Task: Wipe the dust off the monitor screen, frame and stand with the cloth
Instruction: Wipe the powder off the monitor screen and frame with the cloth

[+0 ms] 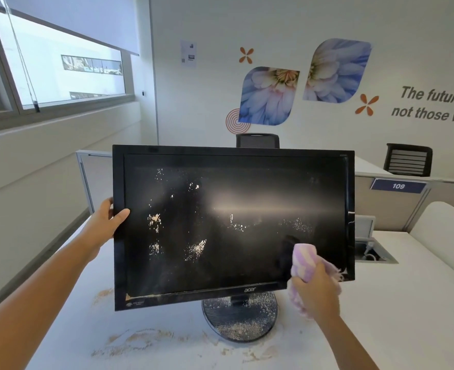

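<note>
A black monitor (pixel 234 225) stands tilted on a white desk (pixel 68 332), its dark screen speckled with pale dust patches on the left and middle. Its round stand base (pixel 240 320) is also strewn with dust. My left hand (pixel 108 218) grips the monitor's left frame edge, thumb on the front bezel. My right hand (pixel 315 292) holds a bunched pink-and-white cloth (pixel 302 259) pressed against the screen's lower right corner.
Dust lies scattered on the desk in front of the stand. A cable hatch (pixel 372 253) sits open in the desk at the right. Grey partitions (pixel 396 206) and two black chairs (pixel 407 158) stand behind the monitor. A window runs along the left wall.
</note>
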The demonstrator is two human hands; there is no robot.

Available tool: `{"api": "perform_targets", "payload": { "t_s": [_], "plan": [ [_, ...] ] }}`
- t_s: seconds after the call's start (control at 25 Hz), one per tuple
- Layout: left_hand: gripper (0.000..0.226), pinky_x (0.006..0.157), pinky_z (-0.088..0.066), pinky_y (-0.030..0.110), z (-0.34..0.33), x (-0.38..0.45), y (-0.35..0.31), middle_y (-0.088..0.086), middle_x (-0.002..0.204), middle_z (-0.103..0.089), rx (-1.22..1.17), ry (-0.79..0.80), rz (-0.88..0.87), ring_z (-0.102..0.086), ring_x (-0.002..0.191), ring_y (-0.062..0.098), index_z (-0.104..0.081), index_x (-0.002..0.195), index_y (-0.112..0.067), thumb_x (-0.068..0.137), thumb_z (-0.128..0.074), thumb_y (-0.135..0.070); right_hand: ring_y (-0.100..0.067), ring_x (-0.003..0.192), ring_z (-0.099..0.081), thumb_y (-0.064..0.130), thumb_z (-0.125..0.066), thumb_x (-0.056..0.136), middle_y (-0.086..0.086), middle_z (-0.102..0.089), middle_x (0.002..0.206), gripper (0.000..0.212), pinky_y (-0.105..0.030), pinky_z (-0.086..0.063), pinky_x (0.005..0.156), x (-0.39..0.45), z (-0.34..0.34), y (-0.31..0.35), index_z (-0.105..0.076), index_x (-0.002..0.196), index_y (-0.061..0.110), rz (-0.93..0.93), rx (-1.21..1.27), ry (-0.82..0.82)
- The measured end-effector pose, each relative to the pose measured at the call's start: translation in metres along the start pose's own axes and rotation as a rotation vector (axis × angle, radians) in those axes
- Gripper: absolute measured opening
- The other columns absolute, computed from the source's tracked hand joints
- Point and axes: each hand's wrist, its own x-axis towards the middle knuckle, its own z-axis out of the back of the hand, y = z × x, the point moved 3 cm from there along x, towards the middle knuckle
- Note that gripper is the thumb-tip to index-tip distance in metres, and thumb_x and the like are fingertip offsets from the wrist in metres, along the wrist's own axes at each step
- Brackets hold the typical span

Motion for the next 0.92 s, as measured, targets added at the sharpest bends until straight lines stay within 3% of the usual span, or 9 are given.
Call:
{"api": "perform_targets", "payload": {
  "t_s": [0.12,0.2,0.4,0.56,0.64,0.76,0.92],
  "plan": [
    [0.047,0.097,-0.042,0.048,0.001,-0.002,-0.001,0.014,0.135,-0.047,0.007,0.006,0.005,-0.048,0.119,0.034,-0.029,0.137,-0.013,0.094,-0.046,-0.022,-0.017,0.095,-0.059,0.016,-0.067,0.082,0.0,-0.055,0.111,0.056,-0.023,-0.05,0.074,-0.021,-0.003,0.019,-0.037,0.129,0.02,0.122,0.142,0.297],
    [0.047,0.097,-0.042,0.049,0.0,-0.003,-0.001,0.015,0.135,-0.047,0.004,0.005,0.003,-0.048,0.119,0.035,-0.03,0.136,-0.013,0.094,-0.046,-0.022,-0.011,0.089,-0.059,0.019,-0.069,0.081,0.006,-0.053,0.103,0.052,-0.012,-0.048,0.062,-0.032,0.011,0.032,-0.036,0.12,0.025,0.207,0.154,0.388],
    [0.047,0.1,-0.04,0.05,-0.001,-0.008,-0.003,0.014,0.137,-0.046,0.0,-0.01,-0.001,-0.046,0.122,0.034,-0.029,0.138,-0.013,0.094,-0.046,-0.022,-0.011,0.082,-0.061,0.003,-0.066,0.076,0.006,-0.063,0.091,0.04,-0.015,-0.048,0.062,-0.038,0.066,0.068,-0.053,0.1,0.033,0.403,0.238,0.28],
    [0.047,0.103,-0.039,0.052,0.0,-0.008,-0.003,0.015,0.138,-0.045,0.011,-0.012,0.0,-0.045,0.123,0.035,-0.028,0.138,-0.014,0.095,-0.046,-0.022,0.001,0.082,-0.06,-0.005,-0.063,0.077,0.008,-0.064,0.093,0.041,-0.01,-0.046,0.067,-0.01,0.095,0.103,-0.059,0.098,0.029,0.568,0.308,0.215],
    [0.047,0.103,-0.038,0.053,0.0,-0.007,-0.002,0.015,0.139,-0.043,0.03,-0.013,0.003,-0.043,0.125,0.036,-0.028,0.138,-0.014,0.094,-0.045,-0.023,-0.001,0.087,-0.058,0.0,-0.066,0.078,0.007,-0.06,0.098,0.039,-0.015,-0.046,0.068,0.019,0.098,0.117,-0.055,0.108,0.022,0.561,0.366,0.101],
    [0.048,0.104,-0.036,0.055,0.001,-0.006,0.002,0.014,0.141,-0.041,0.052,-0.003,-0.007,-0.041,0.127,0.036,-0.027,0.138,-0.015,0.094,-0.045,-0.025,-0.017,0.091,-0.054,0.009,-0.069,0.083,-0.002,-0.05,0.105,0.04,-0.019,-0.043,0.069,0.055,0.085,0.12,-0.046,0.116,0.011,0.36,0.443,-0.266],
    [0.049,0.106,-0.034,0.053,0.0,-0.003,0.006,0.01,0.142,-0.041,0.027,0.006,-0.021,-0.04,0.129,0.033,-0.026,0.14,-0.017,0.095,-0.043,-0.029,-0.033,0.102,-0.05,0.017,-0.064,0.088,-0.017,-0.055,0.117,0.026,-0.031,-0.04,0.076,0.066,0.052,0.109,-0.059,0.109,0.004,0.218,0.164,-0.676]
  ]
}}
